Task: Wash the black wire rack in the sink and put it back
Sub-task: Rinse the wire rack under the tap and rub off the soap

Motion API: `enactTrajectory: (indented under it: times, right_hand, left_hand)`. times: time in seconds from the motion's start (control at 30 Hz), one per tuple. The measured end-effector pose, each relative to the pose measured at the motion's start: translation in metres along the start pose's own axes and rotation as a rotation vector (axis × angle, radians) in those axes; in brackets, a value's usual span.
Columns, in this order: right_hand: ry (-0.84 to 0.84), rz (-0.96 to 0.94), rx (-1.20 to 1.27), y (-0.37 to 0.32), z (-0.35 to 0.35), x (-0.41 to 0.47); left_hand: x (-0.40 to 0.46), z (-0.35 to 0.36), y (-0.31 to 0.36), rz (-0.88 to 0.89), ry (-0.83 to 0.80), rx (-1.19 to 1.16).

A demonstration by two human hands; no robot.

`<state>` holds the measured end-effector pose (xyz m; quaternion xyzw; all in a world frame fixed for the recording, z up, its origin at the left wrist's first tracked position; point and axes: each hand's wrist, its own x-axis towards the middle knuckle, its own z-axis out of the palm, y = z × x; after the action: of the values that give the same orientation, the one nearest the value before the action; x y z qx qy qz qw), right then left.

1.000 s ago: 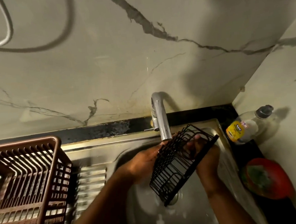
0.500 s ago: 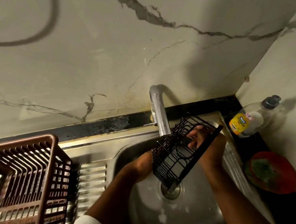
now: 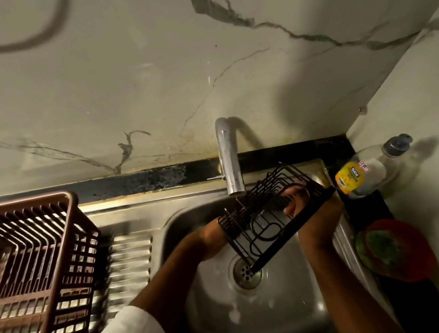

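Rack under the tap, tilted over the sink — left hand and right hand each grip an end. Washing looks underway; putting it back remains.

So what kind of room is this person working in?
Most likely a home kitchen, at the washing-up corner. A steel sink sits under a curved tap, a brown plastic drying basket stands on the drainboard, and a bottle of dish soap waits by the marbled wall.
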<state>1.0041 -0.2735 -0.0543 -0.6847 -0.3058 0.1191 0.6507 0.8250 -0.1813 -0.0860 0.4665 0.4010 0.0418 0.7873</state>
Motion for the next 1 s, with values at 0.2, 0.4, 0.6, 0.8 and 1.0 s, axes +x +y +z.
enactTrajectory:
  times: [0.2, 0.4, 0.6, 0.8, 1.0]
  right_hand:
    - [-0.116, -0.075, -0.265, -0.001, 0.01, -0.008]
    - [-0.25, 0.205, -0.464, -0.011, 0.007, -0.013]
    - [-0.306, 0.403, -0.618, 0.005, 0.003, -0.007]
    - [-0.397, 0.347, -0.766, 0.006, 0.011, -0.013]
    - [-0.427, -0.346, -0.723, -0.026, 0.007, -0.087]
  left_hand:
    - [-0.032, 0.012, 0.037, 0.199, 0.009, -0.074]
    - [-0.046, 0.004, 0.045, 0.126, 0.036, -0.292]
    - [-0.064, 0.015, -0.023, 0.27, 0.051, -0.349]
    - [-0.061, 0.054, -0.049, 0.33, 0.472, -0.26]
    - [-0.063, 0.06, -0.041, 0.19, 0.528, -0.451]
